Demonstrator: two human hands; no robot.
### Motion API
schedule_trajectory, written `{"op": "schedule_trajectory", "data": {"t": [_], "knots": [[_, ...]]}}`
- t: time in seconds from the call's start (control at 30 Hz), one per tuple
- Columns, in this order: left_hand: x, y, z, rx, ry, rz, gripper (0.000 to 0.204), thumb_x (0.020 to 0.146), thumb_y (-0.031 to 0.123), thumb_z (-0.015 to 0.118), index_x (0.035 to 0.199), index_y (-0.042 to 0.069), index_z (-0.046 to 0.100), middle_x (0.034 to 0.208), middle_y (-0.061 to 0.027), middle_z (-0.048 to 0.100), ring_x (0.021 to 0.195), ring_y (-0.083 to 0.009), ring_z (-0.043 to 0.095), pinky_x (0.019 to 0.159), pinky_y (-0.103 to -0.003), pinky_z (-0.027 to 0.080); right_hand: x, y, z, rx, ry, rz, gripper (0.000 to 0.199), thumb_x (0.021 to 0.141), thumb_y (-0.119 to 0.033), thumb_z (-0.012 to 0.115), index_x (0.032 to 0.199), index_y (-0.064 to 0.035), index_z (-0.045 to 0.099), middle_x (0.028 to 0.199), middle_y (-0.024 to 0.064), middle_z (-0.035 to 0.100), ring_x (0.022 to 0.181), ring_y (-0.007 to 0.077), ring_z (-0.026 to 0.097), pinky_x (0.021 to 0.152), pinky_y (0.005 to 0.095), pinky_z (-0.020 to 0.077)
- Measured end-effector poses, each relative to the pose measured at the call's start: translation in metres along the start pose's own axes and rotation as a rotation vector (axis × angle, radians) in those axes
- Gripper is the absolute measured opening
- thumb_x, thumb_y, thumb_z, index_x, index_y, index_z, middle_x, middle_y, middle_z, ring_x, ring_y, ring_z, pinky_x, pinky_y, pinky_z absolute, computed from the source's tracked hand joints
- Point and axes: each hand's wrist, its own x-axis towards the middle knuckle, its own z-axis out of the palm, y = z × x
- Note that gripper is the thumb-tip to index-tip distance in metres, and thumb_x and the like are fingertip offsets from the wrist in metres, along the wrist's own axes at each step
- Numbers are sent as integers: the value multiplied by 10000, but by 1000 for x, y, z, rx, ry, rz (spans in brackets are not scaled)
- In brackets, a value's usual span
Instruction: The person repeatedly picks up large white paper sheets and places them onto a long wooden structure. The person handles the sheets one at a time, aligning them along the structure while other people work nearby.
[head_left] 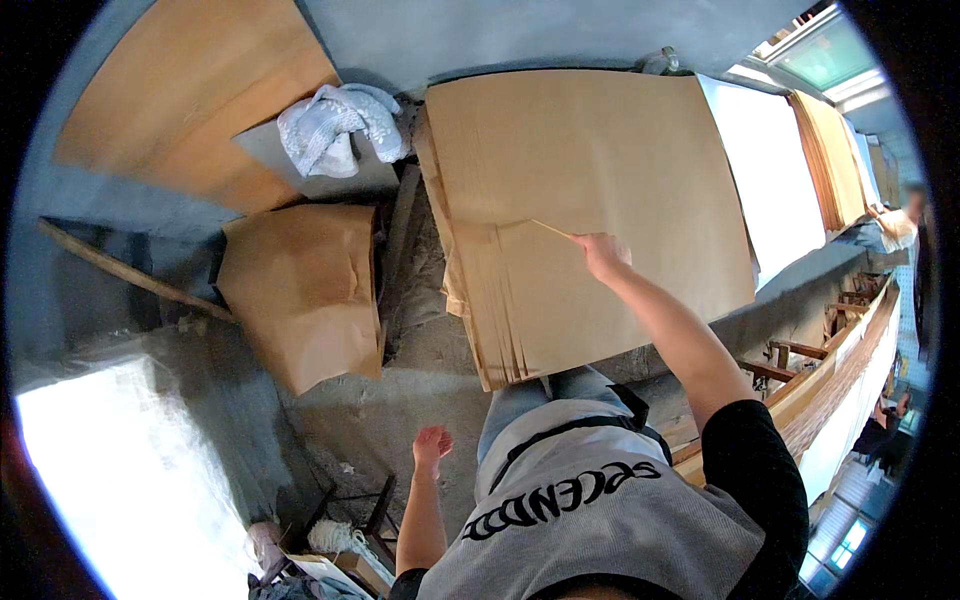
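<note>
A large stack of brown paper sheets (610,150) lies in front of me, its left edges uneven and creased. Over its middle, my right hand (605,256) is closed round the end of a thin, pale stick (553,229). The stick points left, its tip at or just above the top sheet near a crease; contact there is unclear. My left hand (432,447) hangs low, left of my body and apart from the stack. Its fingers are loosely bent, and nothing shows in them.
Left of the stack stands a smaller pile of brown paper (305,285), with a white cloth (340,130) behind it. White sheets (765,165) lie to the right. A wooden pole (135,270) leans at left. Long wooden boards (830,385) run along the right, with people farther off.
</note>
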Motion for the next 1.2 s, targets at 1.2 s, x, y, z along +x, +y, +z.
{"op": "schedule_trajectory", "data": {"t": [1.2], "knots": [[81, 161, 234, -104, -360, 239, 219, 846, 293, 512, 981, 125, 469, 856, 5, 543, 725, -101, 529, 613, -229, 432, -165, -5, -112, -305, 119, 503, 270, 852, -215, 464, 1111, -223, 541, 857, 108, 616, 664, 256, 601, 598, 344, 466]]}}
